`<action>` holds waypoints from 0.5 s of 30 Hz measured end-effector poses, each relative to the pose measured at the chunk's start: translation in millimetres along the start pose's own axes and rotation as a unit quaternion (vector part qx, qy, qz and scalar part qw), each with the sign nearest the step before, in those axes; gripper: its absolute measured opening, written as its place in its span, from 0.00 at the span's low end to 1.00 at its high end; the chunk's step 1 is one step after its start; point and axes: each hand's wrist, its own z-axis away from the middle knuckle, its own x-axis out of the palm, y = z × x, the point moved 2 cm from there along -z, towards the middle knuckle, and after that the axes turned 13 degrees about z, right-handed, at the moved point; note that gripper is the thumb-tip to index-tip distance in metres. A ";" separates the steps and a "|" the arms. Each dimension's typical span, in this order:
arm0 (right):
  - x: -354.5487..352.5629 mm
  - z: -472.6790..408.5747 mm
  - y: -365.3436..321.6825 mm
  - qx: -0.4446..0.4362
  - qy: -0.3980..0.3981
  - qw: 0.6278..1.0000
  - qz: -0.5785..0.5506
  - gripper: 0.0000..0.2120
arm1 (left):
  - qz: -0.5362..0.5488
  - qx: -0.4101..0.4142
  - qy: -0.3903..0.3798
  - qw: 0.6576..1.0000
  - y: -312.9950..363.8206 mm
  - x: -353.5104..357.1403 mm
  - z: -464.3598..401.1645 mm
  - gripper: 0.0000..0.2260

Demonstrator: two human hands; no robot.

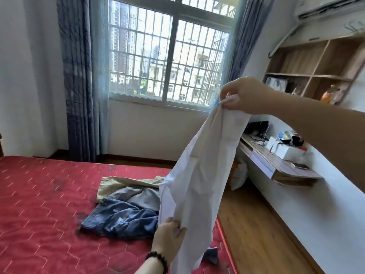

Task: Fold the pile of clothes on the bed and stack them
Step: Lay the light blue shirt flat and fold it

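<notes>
Nearest, low in the frame, her left hand (169, 237), dark beaded bracelet (158, 261) at the wrist, pinches the hem of a white cotton garment (201, 175). Right hand (244, 94), raised at centre right, grips its top. Crumpled blue denim jeans (118, 218) and a beige cloth (126, 183) lie behind on the red quilted mattress (43, 204).

Bright daylight, wide-angle view

Light pours in through the window (169, 56), where the buildings outside look washed out. The curtains (79, 76) and wall shelf (316, 66) bow at the edges; detail is slightly soft throughout.
</notes>
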 end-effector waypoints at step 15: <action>12.3 113.3 52.4 0.153 -0.038 0.987 0.037 0.05 | 0.166 -0.005 0.166 0.972 28.2 -147.5 11.7 0.02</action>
